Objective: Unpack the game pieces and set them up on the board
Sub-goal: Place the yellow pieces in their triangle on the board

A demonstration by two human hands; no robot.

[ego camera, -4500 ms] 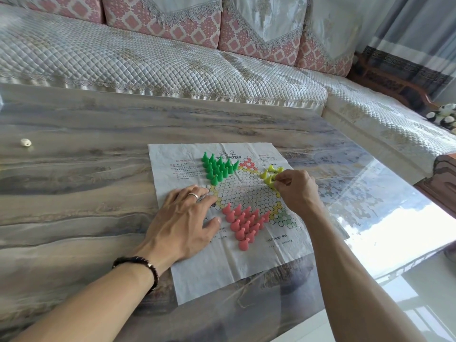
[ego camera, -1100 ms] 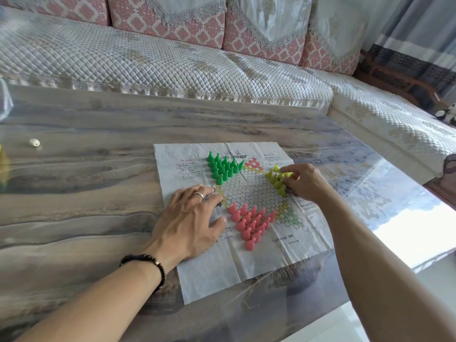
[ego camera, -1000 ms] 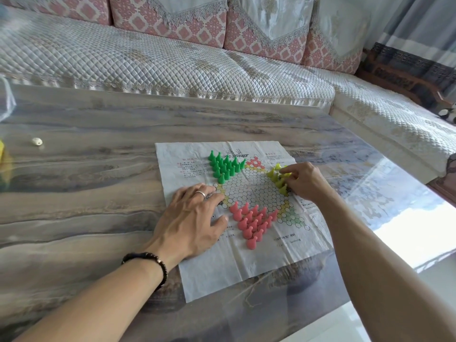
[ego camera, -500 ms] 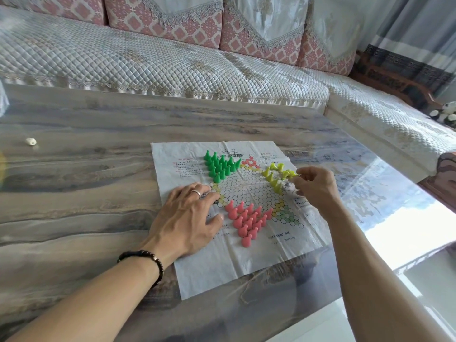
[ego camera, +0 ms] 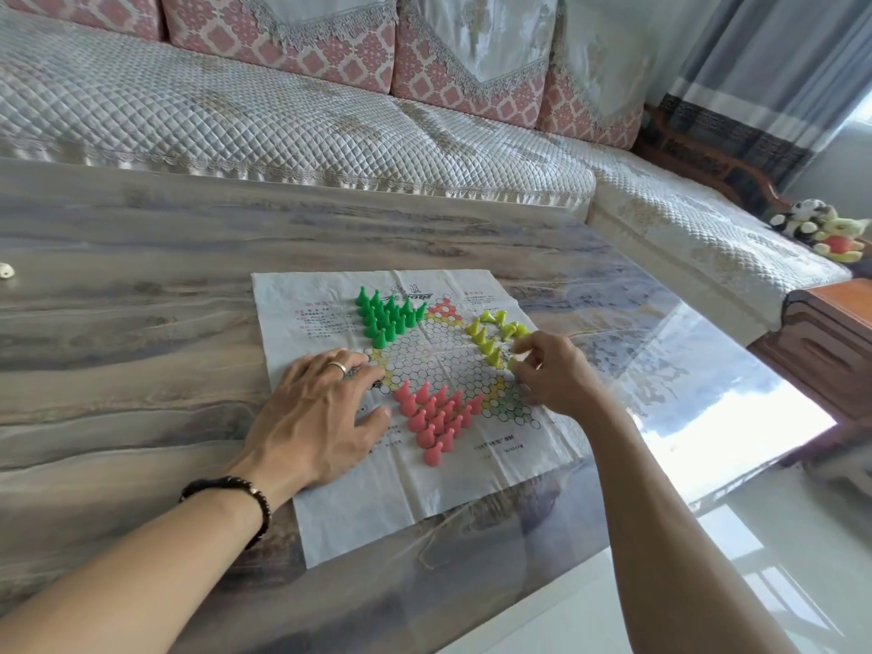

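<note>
A white paper game board (ego camera: 330,502) lies flat on the table. Green pegs (ego camera: 384,316) stand in a triangle at its upper left, and pink pegs (ego camera: 436,415) fill the lower point. Several yellow pegs (ego camera: 493,330) stand loosely at the upper right. My left hand (ego camera: 316,413) rests flat on the board's left side, fingers spread, a ring on one finger. My right hand (ego camera: 549,375) sits just right of the yellow pegs and pinches a yellow peg (ego camera: 513,363) between thumb and fingertips, low over the board.
The board lies on a grey marbled table (ego camera: 118,370) with a glossy right edge. A small white object (ego camera: 5,270) sits at the far left. A quilted sofa (ego camera: 283,120) runs behind. Soft toys (ego camera: 823,228) lie on the sofa at right.
My right hand has shifted down and nearer along the yellow group, still pinching a yellow peg. More yellow pegs stand on the board than 4.5 s ago. My left hand has stayed put.
</note>
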